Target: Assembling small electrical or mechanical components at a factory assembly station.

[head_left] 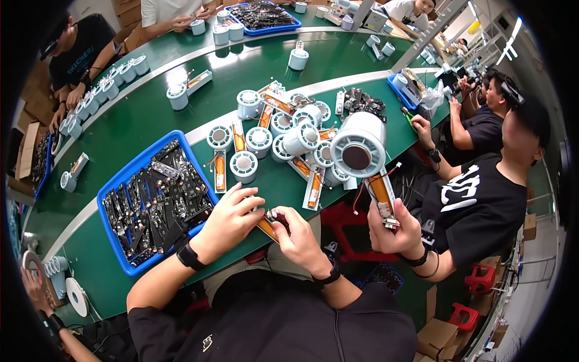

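orange strip [265,228] in a slim narrow piece, and it's sitting right between my two hands, over the near edge of the green table [271,188]. my left hand [232,214] is curled over its far end, fingers bent and a little spread, fingertips down on it, thumb hidden underneath. my right hand [300,237] is closed in a narrow pinch at the other side, thumb and fingertips almost meeting on it. some tiny light and dark bits show at the fingertips, too small to tell what they are. got a black band on each wrist too.

just left of my left hand there's a blue tray [192,160] heaped with black circuit boards [154,208]. straight past my fingers is a messy pile of pale blue round cups with vented ends, a bunch of them on handles with orange strips inside. nearest is one cup [244,166] just beyond my left fingers, with an orange-filled handle [220,172] lying beside it.

right of my right hand, a co-worker's hand [395,232] holds up a big pale blue fan head [359,146] by its open handle, wires dangling. their other hand, farther off to the right, has green pliers [409,116]. past the pile, well ahead of my hands, there's a heap of small dark parts [365,104]. red stool [348,232] below the table, right of my right hand.
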Motion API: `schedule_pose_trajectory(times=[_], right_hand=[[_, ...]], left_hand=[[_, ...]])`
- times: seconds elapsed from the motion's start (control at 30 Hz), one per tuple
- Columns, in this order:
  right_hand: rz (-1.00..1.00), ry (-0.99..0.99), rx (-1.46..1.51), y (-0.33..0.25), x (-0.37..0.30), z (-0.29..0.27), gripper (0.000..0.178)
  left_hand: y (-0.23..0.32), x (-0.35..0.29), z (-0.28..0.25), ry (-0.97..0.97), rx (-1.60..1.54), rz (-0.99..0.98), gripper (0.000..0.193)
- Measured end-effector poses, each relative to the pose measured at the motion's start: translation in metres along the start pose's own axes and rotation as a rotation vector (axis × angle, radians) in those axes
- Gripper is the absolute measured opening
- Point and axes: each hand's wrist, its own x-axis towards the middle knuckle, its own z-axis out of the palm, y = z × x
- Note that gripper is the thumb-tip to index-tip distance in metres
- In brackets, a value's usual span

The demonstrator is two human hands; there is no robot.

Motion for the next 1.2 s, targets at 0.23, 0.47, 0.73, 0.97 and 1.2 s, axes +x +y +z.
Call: schedule_pose_trajectory(times=[0.23,0.47,0.73,0.97,1.2], right_hand=[[-0.426,0.089,-0.609,0.022,-0.003,-0.002,0.02],[-0.4,0.368,-0.955,0.003,0.018,0.068,0.037],[-0.275,0.309,-1.028,-0.079,0.029,0.172,0.05],[-0.816,-0.374,-1.191,-0.131,0.225,0.196,0.029],[-1.343,-1.136,-1.266,-0.12,0.137,0.142,0.017]], left_hand=[[0.013,-0.001,-0.004,-0.05,0.228,0.01,0.019],[0.029,-0.021,-0.004,-0.173,0.673,-0.035,0.042],[0.002,-0.037,0.042,0.168,0.334,-0.132,0.056],[0.022,-0.019,0.008,0.04,-0.343,-0.323,0.051],[0.026,-0.029,-0.018,-0.324,-0.483,-0.514,0.048]])
